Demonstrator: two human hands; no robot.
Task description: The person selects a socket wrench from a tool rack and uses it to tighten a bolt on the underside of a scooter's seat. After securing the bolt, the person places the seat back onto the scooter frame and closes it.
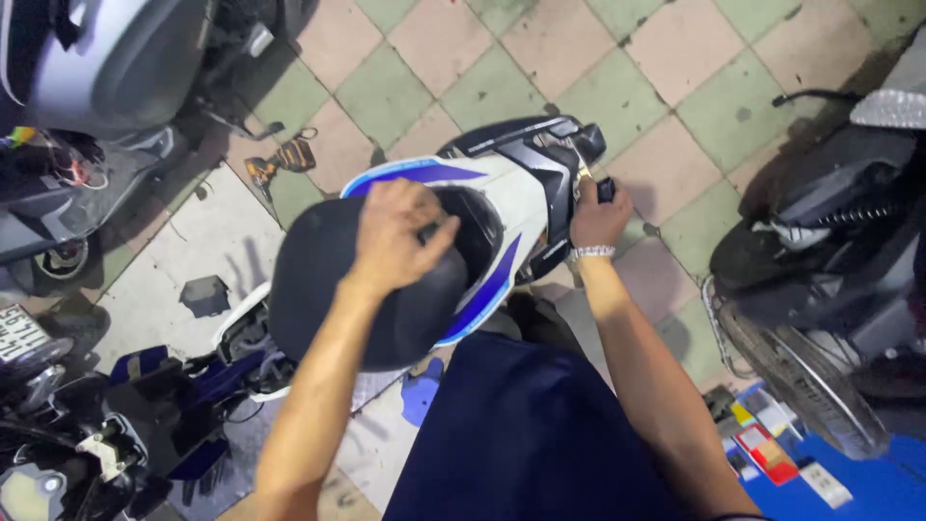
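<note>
In the head view, the person stood over a white and blue scooter (516, 207) and looked down at its rear part. The left hand (397, 236) lay on the black seat (328, 289), near the seat's back edge. Its fingers were bent and close together, and they curled over the edge where the seat met the dark opening under it, so the hand gripped the seat rather than only resting on it. The seat appeared to be tilted up a little, but the view from above was too poor to be sure.

The right hand (600, 214) was at the black tail piece (550, 145) of the scooter, on its right side. This hand was closed around a small dark object (606, 188); I could not tell what the object was. A light metal bracelet (591, 253) sat on the right wrist.

The scooter stood on a floor of pink and green tiles (666, 87). A small orange and black tool (285, 159) lay on the tiles, well apart from the left hand. Another motorbike (830, 251) stood to the right, and loose blue body panels (183, 386) lay at the lower left.
</note>
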